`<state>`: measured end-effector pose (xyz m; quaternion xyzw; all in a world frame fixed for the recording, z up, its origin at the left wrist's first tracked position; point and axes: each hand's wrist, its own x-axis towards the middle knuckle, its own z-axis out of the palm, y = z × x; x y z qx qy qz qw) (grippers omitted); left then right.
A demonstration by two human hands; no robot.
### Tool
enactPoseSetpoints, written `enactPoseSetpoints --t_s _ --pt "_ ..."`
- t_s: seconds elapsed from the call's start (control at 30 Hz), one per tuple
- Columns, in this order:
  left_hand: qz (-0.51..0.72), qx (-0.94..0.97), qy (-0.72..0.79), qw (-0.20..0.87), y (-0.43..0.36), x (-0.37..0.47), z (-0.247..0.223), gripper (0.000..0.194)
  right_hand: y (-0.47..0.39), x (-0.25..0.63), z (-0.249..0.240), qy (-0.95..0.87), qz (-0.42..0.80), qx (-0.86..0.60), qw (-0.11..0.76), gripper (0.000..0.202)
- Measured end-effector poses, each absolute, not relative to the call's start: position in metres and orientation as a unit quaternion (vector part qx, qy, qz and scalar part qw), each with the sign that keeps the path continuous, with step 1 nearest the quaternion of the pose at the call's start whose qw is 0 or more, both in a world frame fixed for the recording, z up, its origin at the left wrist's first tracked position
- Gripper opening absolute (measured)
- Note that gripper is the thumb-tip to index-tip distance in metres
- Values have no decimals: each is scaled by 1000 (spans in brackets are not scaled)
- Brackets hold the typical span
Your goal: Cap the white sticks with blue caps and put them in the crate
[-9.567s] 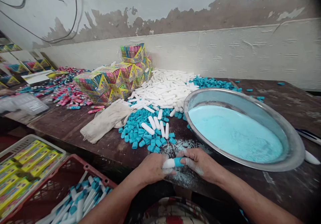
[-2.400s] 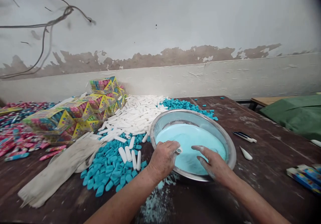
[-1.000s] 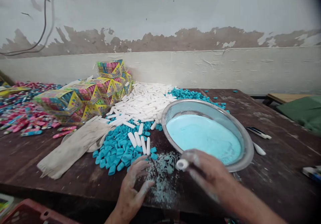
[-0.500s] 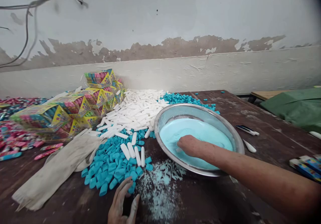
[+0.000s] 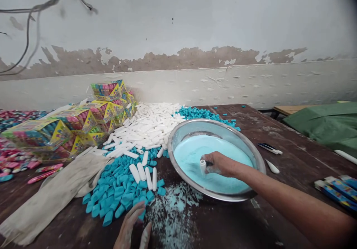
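Observation:
Over the metal basin (image 5: 172,156), my right hand (image 5: 220,163) pinches a small white plastic tube (image 5: 203,166), its open end facing up. Pale blue powder (image 5: 189,148) fills much of the basin, and the tube's lower part is close to its surface. My left hand (image 5: 132,226), dusted with powder, is at the bottom edge with fingers and thumb apart and nothing between them. Just beyond it lie many blue caps (image 5: 119,189), with several white tubes (image 5: 142,171) on top. Spilled powder (image 5: 175,215) is on the table right of my left hand.
A pile of white tubes (image 5: 150,124) lies behind the caps, with more blue caps (image 5: 203,115) behind the basin. Packed display boxes (image 5: 83,120) stand at left, near a cloth sleeve (image 5: 52,197). A cutter knife (image 5: 269,148) and colourful packets (image 5: 340,189) lie at right.
My right hand has come up out of the powder, and the white tube in its fingers now shows. My left hand stays open near the caps. The view has shifted slightly.

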<state>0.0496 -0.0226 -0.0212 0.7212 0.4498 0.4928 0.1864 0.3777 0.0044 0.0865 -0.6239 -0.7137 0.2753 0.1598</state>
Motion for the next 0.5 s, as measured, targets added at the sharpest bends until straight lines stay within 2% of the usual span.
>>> enactPoseSetpoints --t_s 0.2,0.37,0.5 --pt "409 839 323 159 -3 110 47 32 -18 380 99 -674 282 -628 268 8" --pt "326 864 278 264 6 175 80 43 -37 362 113 -674 323 -578 328 10" --pt "315 840 252 363 1 183 91 25 -44 335 116 -693 248 -593 327 14"
